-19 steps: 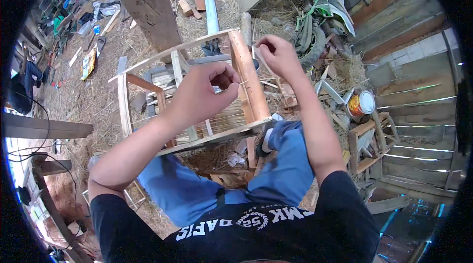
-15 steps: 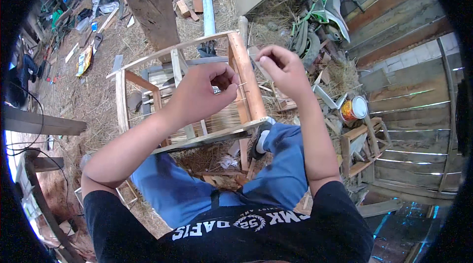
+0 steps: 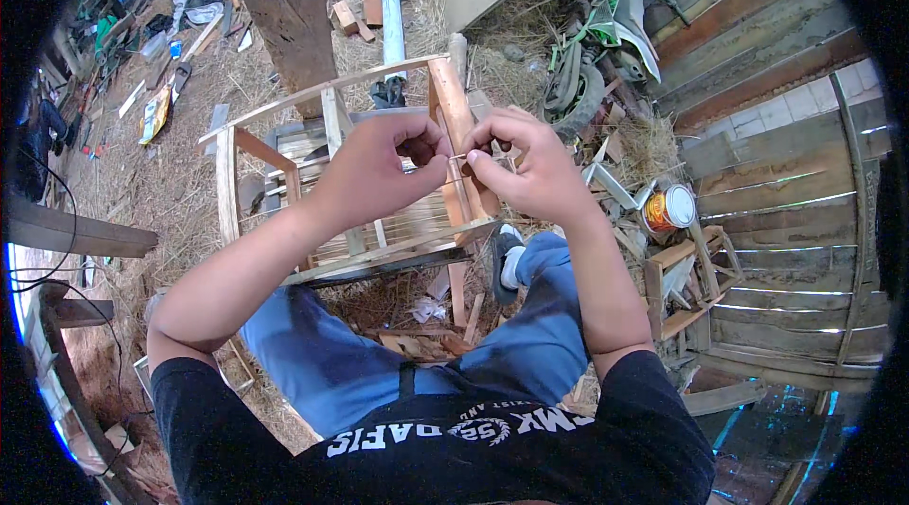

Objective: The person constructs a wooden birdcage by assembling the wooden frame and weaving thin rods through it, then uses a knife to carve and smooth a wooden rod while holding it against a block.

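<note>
My left hand (image 3: pixel 383 169) is closed in a pinch, with a thin pale strand (image 3: pixel 456 157) showing at its fingertips. From the other side my right hand (image 3: pixel 521 167) pinches the same strand, its thumb and forefinger close to the left fingertips. Whether the strand is cord or a thin sliver I cannot tell. Both hands hover over a wooden frame (image 3: pixel 454 98) that lies across in front of my knees. A smooth, reddish-brown rail of it passes beneath the fingertips. Thin slats (image 3: pixel 402 238) fill part of the frame, partly hidden by my left arm.
A thick wooden post (image 3: pixel 284 22) rises beyond the frame. On the right are a labelled tin (image 3: pixel 668 209), a small wooden frame (image 3: pixel 653 292) and a plank wall (image 3: pixel 786 221). Straw, wood scraps and a tyre (image 3: pixel 579 103) lie on the ground.
My right hand has moved left and slightly down, and its fingers now meet the strand by the left hand. The left hand stays nearly in place. The view has shifted slightly.
</note>
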A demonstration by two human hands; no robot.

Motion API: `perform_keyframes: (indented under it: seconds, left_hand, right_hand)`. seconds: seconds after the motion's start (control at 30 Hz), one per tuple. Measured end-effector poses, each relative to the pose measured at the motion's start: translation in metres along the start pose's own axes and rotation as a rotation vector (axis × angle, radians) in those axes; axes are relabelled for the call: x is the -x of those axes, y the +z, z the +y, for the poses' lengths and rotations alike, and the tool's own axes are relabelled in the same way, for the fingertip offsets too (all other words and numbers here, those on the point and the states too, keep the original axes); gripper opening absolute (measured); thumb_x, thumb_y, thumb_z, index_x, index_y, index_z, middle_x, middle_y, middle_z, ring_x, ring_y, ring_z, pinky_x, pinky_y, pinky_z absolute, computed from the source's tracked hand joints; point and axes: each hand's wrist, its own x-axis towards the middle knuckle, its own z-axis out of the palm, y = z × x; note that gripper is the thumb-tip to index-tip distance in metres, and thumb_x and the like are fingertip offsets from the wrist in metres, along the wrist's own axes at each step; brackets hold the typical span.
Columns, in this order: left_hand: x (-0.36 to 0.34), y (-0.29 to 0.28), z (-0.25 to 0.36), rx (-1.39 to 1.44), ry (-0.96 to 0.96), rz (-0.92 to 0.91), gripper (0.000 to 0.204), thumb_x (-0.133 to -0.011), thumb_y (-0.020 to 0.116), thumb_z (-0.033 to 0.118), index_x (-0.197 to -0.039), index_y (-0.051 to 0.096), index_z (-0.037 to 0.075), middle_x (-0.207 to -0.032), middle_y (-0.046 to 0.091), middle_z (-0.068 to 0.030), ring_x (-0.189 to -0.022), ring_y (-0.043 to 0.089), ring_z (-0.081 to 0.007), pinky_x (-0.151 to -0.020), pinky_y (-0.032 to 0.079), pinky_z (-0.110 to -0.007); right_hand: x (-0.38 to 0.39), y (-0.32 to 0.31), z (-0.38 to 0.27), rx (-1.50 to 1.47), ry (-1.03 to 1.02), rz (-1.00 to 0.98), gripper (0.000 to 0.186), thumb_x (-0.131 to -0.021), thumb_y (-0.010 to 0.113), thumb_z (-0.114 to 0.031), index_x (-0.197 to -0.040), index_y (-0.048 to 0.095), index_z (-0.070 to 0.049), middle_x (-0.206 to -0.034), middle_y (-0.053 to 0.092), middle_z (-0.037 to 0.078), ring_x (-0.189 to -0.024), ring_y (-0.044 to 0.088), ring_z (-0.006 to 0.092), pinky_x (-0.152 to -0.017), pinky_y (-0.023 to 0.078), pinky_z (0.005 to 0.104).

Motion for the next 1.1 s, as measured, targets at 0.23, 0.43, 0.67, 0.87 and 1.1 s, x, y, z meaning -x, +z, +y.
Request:
perform_keyframes:
  seconds: [0.23,0.43,0.67,0.87,1.1]
  left_hand:
    - [0.0,-0.001,0.001,-0.005,-0.001,-0.012,0.011,-0.088,0.071,0.009,-0.092,0.068,-0.001,-0.084,0.068,-0.0021,-0.081,0.062,-0.0074,-0.077,0.053,-0.028]
    - [0.0,-0.002,0.001,-0.04,0.004,-0.007,0.011,-0.087,0.072,0.009,-0.091,0.069,-0.001,-0.085,0.07,-0.0044,-0.082,0.064,-0.0092,-0.079,0.054,-0.029]
    - [0.0,-0.002,0.004,-0.023,-0.037,-0.005,0.011,-0.087,0.072,0.01,-0.09,0.069,-0.001,-0.083,0.069,-0.0033,-0.08,0.064,-0.0085,-0.078,0.053,-0.028]
    - [0.0,-0.001,0.001,-0.016,-0.033,-0.004,0.011,-0.088,0.072,0.01,-0.089,0.069,-0.001,-0.081,0.068,-0.0023,-0.078,0.062,-0.0074,-0.075,0.052,-0.028]
    - [0.0,-0.003,0.001,0.021,-0.059,-0.039,0.011,-0.088,0.073,0.009,-0.088,0.069,-0.001,-0.081,0.068,-0.0017,-0.078,0.062,-0.0082,-0.076,0.053,-0.028]
  right_hand:
    - [-0.001,0.003,-0.001,-0.019,-0.029,0.005,0.011,-0.083,0.071,-0.011,-0.09,0.071,-0.002,-0.088,0.066,0.009,-0.09,0.061,0.0214,-0.087,0.047,0.0362]
    - [-0.003,0.004,0.0,-0.047,0.007,-0.02,0.015,-0.079,0.07,-0.016,-0.087,0.071,-0.003,-0.088,0.07,0.01,-0.089,0.062,0.0261,-0.086,0.048,0.04]
    - [-0.005,0.004,-0.001,-0.044,0.023,-0.026,0.013,-0.078,0.07,-0.01,-0.087,0.071,-0.001,-0.085,0.066,0.007,-0.088,0.061,0.0187,-0.085,0.048,0.034]
    - [-0.003,0.006,0.005,-0.065,0.035,-0.01,0.013,-0.079,0.071,-0.01,-0.087,0.071,0.0,-0.083,0.066,0.006,-0.086,0.06,0.0172,-0.084,0.048,0.0335]
    - [-0.007,0.005,0.012,-0.13,0.004,-0.069,0.01,-0.08,0.071,-0.009,-0.087,0.073,-0.002,-0.082,0.068,0.004,-0.087,0.06,0.0157,-0.085,0.047,0.0333]
